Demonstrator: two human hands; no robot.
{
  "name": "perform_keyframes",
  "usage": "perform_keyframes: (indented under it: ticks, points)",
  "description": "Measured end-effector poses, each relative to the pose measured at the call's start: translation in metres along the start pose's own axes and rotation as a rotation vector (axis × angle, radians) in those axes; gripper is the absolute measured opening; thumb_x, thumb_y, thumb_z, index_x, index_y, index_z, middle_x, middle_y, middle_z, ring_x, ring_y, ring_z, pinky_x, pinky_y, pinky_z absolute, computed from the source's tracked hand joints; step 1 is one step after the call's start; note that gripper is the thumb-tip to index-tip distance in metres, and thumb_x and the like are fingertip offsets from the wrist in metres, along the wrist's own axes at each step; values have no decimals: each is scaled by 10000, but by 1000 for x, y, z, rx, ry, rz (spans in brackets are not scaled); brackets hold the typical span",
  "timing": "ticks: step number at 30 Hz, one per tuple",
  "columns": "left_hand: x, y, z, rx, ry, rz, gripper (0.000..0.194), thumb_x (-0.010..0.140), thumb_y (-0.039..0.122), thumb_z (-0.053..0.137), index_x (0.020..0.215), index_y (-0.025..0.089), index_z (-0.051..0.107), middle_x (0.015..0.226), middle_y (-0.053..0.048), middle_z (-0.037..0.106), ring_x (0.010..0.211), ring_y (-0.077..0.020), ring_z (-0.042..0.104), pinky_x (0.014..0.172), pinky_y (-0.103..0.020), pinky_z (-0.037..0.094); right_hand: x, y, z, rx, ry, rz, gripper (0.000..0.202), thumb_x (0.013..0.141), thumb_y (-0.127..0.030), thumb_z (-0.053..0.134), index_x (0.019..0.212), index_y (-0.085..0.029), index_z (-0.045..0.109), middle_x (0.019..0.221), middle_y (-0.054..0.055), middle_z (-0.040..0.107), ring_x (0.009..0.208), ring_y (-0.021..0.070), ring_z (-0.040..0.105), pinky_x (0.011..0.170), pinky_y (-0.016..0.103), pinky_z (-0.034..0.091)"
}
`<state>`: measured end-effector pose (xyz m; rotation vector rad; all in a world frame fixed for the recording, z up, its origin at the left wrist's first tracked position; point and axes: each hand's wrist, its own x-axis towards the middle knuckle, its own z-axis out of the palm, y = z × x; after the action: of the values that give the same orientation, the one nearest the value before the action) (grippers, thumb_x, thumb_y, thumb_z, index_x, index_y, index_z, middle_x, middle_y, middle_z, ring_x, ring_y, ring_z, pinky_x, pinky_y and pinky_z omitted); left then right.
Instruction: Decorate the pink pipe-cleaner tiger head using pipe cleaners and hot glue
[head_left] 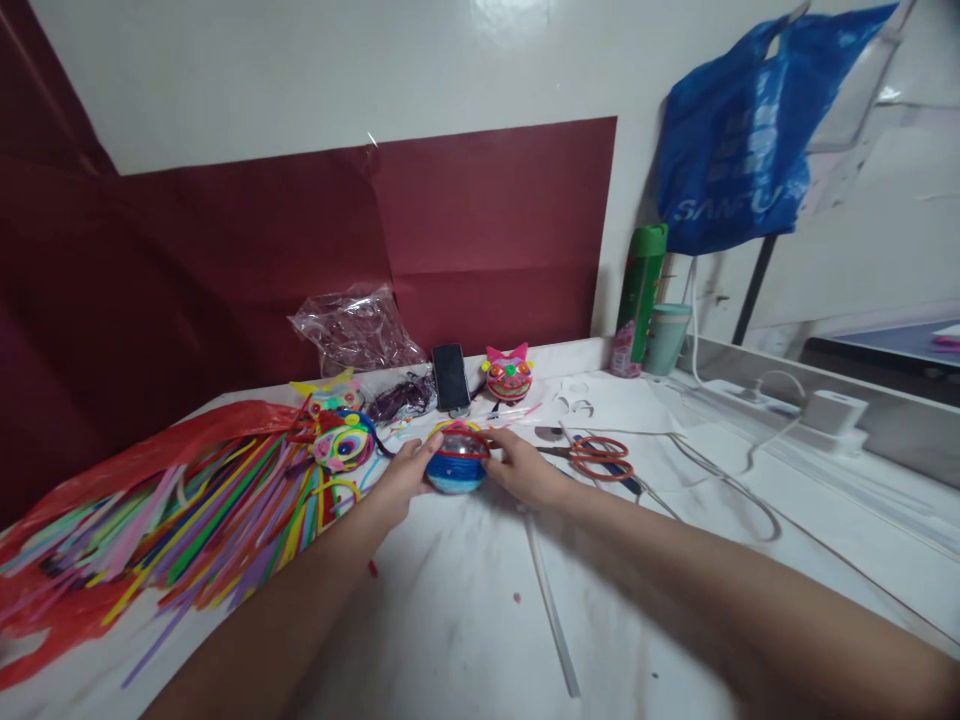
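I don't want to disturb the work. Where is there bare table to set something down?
Except for small scraps, the near side of the table is bare between the left forearm and pale stick, and between that stick and the right forearm. Crowded: coloured strips at left, phone and pink toy head behind the blue ball, scissors beside the right hand.

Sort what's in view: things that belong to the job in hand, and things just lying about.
Likely part of the job:
- blue ball, held between left hand and right hand
- scissors
- coloured strips
- pink figure

Probably just lying about:
- phone
- blue bag
- spray can
- cup
- charger
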<state>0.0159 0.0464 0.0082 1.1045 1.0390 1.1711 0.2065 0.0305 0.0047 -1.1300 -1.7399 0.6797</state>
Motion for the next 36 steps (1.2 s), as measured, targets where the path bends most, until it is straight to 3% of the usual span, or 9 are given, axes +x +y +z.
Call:
perform_keyframes:
  ticks: [4,8,13,17,21,27,29,31,36]
  points:
    - [9,2,5,-186,-82,-108,431,698,394,687,1083,231,584,972,-51,697,820,-226,661,735,-415,517,12,-8,6,158,38,-109,321,723,-119,516,1021,-197,604,1078,64,614,1007,201,559,852,341,455]
    - [6,2,-2,-377,0,-118,358,802,426,559,1081,206,595,997,-62,704,955,-230,642,826,-427,498,10,-8,4,229,177,-66,141,822,-257,459,853,-187,577,805,20,616,721,150,571,666,280,462]
    - [-1,4,-1,-438,70,-58,366,813,422,549,1117,220,581,1073,-60,684,1008,-237,620,833,-428,506,-5,-3,13,-54,-7,-34,183,814,-335,521,711,-184,509,638,-12,543,585,126,476,557,247,364]
    - [-6,1,8,-461,12,-46,390,822,387,548,1175,220,551,1124,-69,664,1018,-244,617,836,-416,511,-14,-8,23,-265,-4,-163,197,814,-322,542,684,-190,475,681,9,531,637,144,457,597,263,348]
    - [-11,1,13,-462,27,-94,386,827,401,536,1157,202,563,1133,-78,659,1044,-258,606,833,-426,516,-11,-8,18,-180,16,-236,252,869,-264,417,624,-203,425,618,-11,486,596,133,432,582,250,345]
    - [-7,6,8,-502,146,-71,375,812,410,561,1139,227,571,1194,-62,626,1127,-261,556,854,-449,512,9,-1,-26,49,405,21,350,876,-423,377,592,-219,381,526,-39,401,531,132,391,512,249,320]
    - [-7,6,8,-494,173,-40,376,799,400,583,1142,248,565,1201,-51,622,1132,-258,552,844,-442,518,10,-1,-30,40,447,40,368,875,-434,385,574,-223,363,503,-44,379,509,132,376,503,256,310]
    - [-10,4,11,-479,196,-29,384,785,377,607,1148,264,555,1200,-43,621,1127,-252,556,827,-425,527,5,-5,-22,-34,380,-52,326,871,-390,423,596,-217,396,533,-33,422,530,136,407,525,260,328]
    - [-19,-9,25,-402,139,-42,422,760,404,629,1146,253,549,1119,-53,659,1002,-227,626,769,-353,543,-17,-20,18,-222,66,-587,113,886,-223,447,894,-191,555,836,64,599,794,181,517,708,295,397]
